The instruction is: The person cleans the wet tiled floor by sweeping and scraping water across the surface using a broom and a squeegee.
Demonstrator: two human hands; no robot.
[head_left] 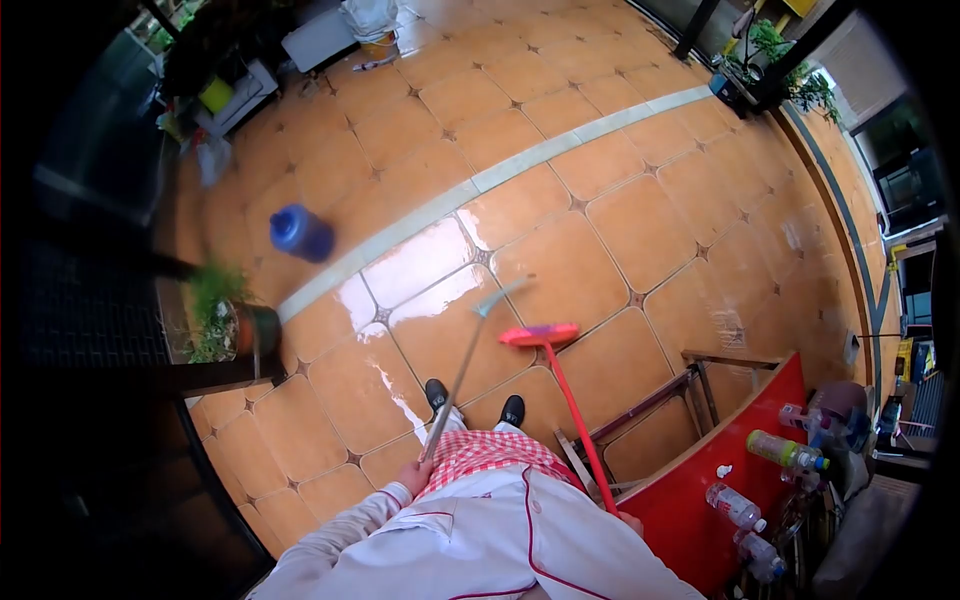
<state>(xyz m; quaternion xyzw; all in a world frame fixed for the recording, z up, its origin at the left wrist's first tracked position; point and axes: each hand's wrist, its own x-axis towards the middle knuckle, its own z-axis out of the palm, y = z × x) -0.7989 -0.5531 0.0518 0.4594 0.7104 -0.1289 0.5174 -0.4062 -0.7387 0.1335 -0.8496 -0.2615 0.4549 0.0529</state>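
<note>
My left hand [413, 477] is closed round the grey pole of a floor squeegee [466, 370], whose narrow teal head is slightly blurred near the floor. At the lower right, my right hand [630, 522] is mostly hidden by my sleeve and grips the upper end of a red broom [570, 385]. The broom's wide red head, with some purple on it, lies just beyond my feet, beside the squeegee head. Both tools slant away from me over shiny orange floor tiles [540, 215].
A red table [690, 500] with several plastic bottles [735, 507] stands close on my right. A blue container [301, 232] is on the floor at left, near a potted plant [255, 328]. A pale strip [520, 160] crosses the tiles. More plants [770, 60] stand far right.
</note>
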